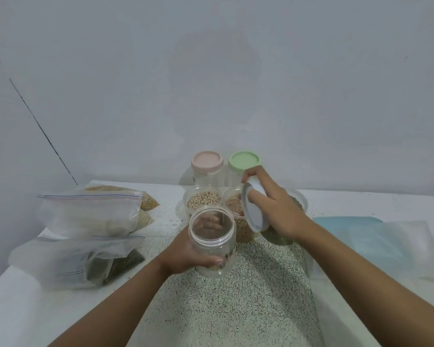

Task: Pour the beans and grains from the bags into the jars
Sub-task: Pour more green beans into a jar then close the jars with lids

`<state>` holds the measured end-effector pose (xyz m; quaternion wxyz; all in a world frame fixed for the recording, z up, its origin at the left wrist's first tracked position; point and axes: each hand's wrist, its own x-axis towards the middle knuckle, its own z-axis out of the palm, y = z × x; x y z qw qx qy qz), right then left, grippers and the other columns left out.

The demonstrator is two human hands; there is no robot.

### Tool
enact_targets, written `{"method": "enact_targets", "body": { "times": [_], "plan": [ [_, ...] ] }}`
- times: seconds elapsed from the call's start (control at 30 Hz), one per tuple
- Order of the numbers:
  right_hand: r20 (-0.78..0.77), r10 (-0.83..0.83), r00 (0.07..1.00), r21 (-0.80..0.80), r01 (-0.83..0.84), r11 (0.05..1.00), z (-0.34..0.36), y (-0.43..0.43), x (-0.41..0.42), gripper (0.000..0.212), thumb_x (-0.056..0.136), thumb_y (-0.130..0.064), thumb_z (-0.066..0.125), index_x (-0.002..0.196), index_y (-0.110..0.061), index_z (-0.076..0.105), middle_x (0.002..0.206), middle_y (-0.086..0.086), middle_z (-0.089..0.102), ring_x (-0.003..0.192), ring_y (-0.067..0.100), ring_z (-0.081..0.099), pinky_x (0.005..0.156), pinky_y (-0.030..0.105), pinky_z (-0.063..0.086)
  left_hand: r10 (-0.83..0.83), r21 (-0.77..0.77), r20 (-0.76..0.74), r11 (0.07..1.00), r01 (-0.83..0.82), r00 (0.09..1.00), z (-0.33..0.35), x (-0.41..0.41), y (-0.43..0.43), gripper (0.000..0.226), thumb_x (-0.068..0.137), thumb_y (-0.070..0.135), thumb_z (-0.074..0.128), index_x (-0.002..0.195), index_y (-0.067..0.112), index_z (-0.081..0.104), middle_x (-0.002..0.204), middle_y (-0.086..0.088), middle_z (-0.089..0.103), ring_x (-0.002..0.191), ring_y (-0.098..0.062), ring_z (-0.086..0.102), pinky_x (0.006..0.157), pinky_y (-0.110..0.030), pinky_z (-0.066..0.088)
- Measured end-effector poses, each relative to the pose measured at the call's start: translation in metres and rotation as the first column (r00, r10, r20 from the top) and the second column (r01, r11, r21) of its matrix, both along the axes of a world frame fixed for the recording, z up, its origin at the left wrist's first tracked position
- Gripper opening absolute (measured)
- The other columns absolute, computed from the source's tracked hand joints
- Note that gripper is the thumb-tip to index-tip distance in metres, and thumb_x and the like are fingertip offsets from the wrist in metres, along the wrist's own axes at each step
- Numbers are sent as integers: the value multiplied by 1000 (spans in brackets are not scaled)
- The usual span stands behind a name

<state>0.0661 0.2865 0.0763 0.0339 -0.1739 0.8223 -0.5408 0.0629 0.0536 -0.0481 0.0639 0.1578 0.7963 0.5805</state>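
Left hand [186,254] gripping empty jar [212,236] over table [236,309], fingers [217,260] curling round its side. Right hand [278,211] pinching lid [254,211] beside jar mouth. Jar looking light, stiff, maybe slippery; holding round middle seeming best. Bags [91,216] lying at left, looking soft and floppy.

An open jar [212,242] is held at centre front by the left hand [186,254], a lid [253,211] just right of it by the right hand [278,211]. Three filled jars [203,201] are lined up behind, two capped jars [207,166] behind those. At left full bags [91,214] are piled, at right flat bags [361,236] are laid.
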Motion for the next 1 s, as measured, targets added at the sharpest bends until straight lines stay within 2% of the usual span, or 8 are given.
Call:
{"method": "enact_targets", "body": {
  "times": [0.07,0.13,0.3,0.47,0.67,0.77,0.87,1.0],
  "plan": [
    [50,-62,997,51,59,997,-27,18,4,26,99,-10,53,107,-35,53,102,3,66,71,15,67,55,26,58,18,-21,-2,1000,-18,1000,-3,-1,-1,84,63,25,95,135,13,54,132,-9,64,127,-27,60,113,-52,43],
    [128,-60,990,138,42,990,-55,27,7,34,96,-5,58,111,-35,59,113,-6,63,93,21,67,70,37,64,25,-35,-8,999,-26,1000,-4,-1,-1,85,61,27,95,134,13,54,131,-8,64,126,-25,60,113,-48,44],
    [56,-22,998,331,2,944,-108,21,6,37,94,-13,70,127,-30,64,122,-13,63,104,6,58,75,13,47,19,-32,-5,999,-19,1000,0,1,2,82,59,27,93,132,17,55,130,-1,67,123,-19,63,108,-31,48],
    [-20,69,997,502,-49,864,-128,10,-6,47,93,-16,70,137,-25,58,133,-2,59,119,18,54,103,37,50,44,-14,-36,999,-44,998,-3,8,3,84,56,28,95,130,18,56,128,-5,67,122,-22,64,107,-36,49],
    [-89,182,979,717,-64,694,-137,8,-9,41,99,-37,60,140,-34,56,131,8,51,128,29,48,104,44,49,23,-31,-7,999,-23,1000,1,12,2,86,59,25,96,134,18,54,130,-3,67,125,-20,63,109,-38,48],
    [-32,157,987,654,-98,750,-140,14,-8,41,98,-43,63,138,-34,60,146,11,46,137,31,41,114,48,37,-98,-130,29,986,101,995,8,13,-3,92,65,17,97,143,23,48,137,8,63,130,-10,57,108,-26,47],
    [-107,176,979,647,-66,760,-148,19,-4,43,98,-49,60,139,-36,59,136,3,53,124,23,48,105,49,46,-136,-244,64,958,147,989,11,14,-14,101,66,27,97,149,34,39,142,22,55,133,2,51,107,-18,44],
    [-240,157,958,582,13,813,-144,15,-5,31,98,-22,62,129,-24,68,123,-5,65,108,13,60,94,37,55,-112,-345,129,927,150,985,16,10,-32,108,65,39,97,151,43,32,147,28,47,134,10,45,113,-21,39]
  ]
}}
